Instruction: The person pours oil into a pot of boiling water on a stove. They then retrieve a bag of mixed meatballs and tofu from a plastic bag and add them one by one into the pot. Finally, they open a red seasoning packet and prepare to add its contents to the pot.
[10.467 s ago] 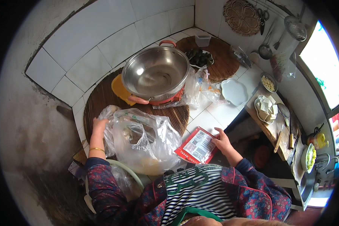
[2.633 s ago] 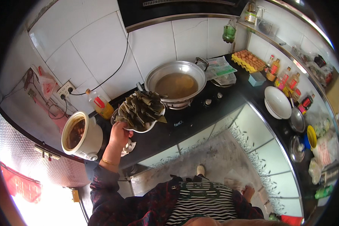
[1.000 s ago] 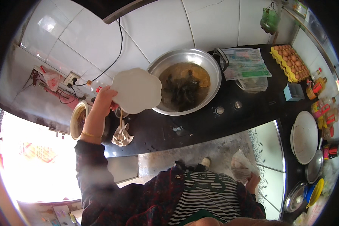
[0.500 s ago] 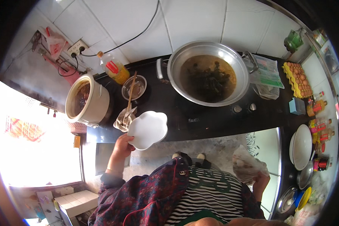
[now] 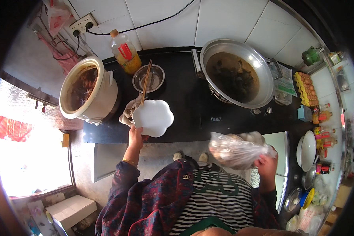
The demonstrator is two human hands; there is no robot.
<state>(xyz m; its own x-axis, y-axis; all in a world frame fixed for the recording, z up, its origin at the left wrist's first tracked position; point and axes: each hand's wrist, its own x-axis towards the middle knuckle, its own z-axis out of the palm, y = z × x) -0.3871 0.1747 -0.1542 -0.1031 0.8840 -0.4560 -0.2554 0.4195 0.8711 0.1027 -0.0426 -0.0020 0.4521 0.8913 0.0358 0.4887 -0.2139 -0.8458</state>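
Note:
My left hand (image 5: 135, 138) grips the near edge of a white scalloped plate (image 5: 153, 118), which is bare and held over the front of the black counter. Partly behind the plate are a crumpled beige cloth (image 5: 127, 115) and a pair of wooden chopsticks (image 5: 148, 78). The chopsticks lean across a small metal bowl (image 5: 160, 83). In my right hand (image 5: 266, 163) is the gathered end of a clear plastic bag (image 5: 236, 152). Its rounded, brownish-white contents cannot be made out clearly. The bag hangs over the counter's front edge, apart from the plate.
A cream pot (image 5: 108, 96) of dark food stands left, beside an oil bottle (image 5: 126, 55). A wide metal pan (image 5: 266, 94) with dark liquid sits on the stove. Eggs in a yellow tray (image 5: 306, 88), a white basin (image 5: 306, 151) and several bottles line the right side.
My right hand has lifted the plastic bag up and leftward, toward the counter's front edge. The plate in my left hand has moved slightly forward over the counter. The whole view has shifted.

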